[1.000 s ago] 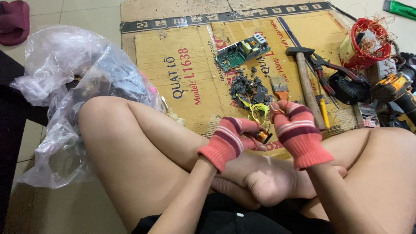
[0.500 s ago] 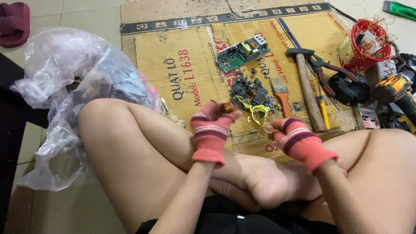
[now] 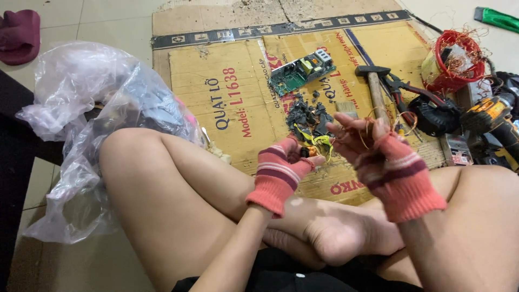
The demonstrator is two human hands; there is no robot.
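i'm gripping a small orange-and-yellow coil part [image 3: 309,152] in my left hand [image 3: 281,173], fingers closed tight on it, over my crossed legs. my right hand [image 3: 378,157] is sitting just right of it, a bit higher, fingers loosely curled and pinching thin copper wire [image 3: 373,121] that's looping above the hand. wire seems to be running leftward toward the part, so the pull axis looks roughly left-right. part is tiny, mostly hidden by my glove. dark scrap pile [image 3: 307,114] and green circuit board [image 3: 300,71] are lying on the cardboard [image 3: 227,92] beyond.
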